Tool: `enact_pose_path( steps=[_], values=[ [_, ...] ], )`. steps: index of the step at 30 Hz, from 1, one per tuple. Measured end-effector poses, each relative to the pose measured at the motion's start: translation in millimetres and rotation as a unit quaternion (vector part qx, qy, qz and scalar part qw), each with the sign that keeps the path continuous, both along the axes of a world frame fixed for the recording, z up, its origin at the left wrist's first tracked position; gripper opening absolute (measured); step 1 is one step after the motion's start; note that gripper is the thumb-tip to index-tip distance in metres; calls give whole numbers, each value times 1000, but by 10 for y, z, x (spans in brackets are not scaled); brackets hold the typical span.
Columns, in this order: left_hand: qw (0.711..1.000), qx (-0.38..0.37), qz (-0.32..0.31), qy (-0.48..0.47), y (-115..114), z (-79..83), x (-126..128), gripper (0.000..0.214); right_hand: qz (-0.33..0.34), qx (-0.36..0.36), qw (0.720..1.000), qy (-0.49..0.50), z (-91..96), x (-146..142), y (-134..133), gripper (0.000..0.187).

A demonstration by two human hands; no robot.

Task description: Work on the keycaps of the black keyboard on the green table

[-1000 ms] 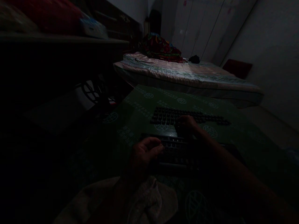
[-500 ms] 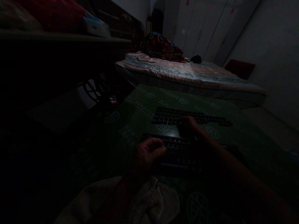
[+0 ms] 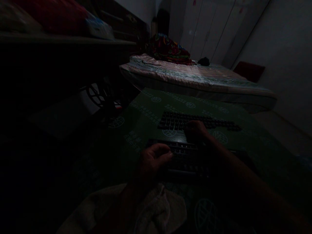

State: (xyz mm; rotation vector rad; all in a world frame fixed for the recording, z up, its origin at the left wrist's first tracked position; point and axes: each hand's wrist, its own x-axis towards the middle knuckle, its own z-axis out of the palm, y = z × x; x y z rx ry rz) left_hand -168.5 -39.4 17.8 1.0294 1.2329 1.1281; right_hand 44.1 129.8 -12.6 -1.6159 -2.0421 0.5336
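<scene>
"Where does the keyboard (image 3: 182,161) sit?"

"On the green counter (image 3: 136,130), right by the left hand (image 3: 154,159). That hand covers part of its left side, with thumb and forefinger curved toward each other above the keys."

"Is that grip pinching anything?"

"I can't tell; it's too dark between the fingertips."

"And the right hand (image 3: 197,130)?"

"It reaches farther out, past the keyboard's far edge, its forearm crossing over the right part. The fingers are bent downward at the near edge of the laid-out keycaps (image 3: 173,120)."

"Holding one?"

"Can't say. The fingertips are in shadow, so I can't tell whether that grip is closed on something."

"How do those keycaps lie?"

"In rows beyond the keyboard, with a strip of bare counter between the two. They stretch out on both sides of the right hand."

"Anything nearer the wearer?"

"A pale, crumpled cloth (image 3: 156,211), near the left forearm."
</scene>
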Motion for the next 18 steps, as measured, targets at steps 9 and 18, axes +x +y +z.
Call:
enact_pose_path(
  steps=[9,18],
  values=[
    [998,29,4,47,-39,68,73,24,-79,109,978,157,434,165,-681,58],
    [964,121,-77,224,-80,53,209,21,26,-65,952,299,565,132,-1436,39]
  ],
)
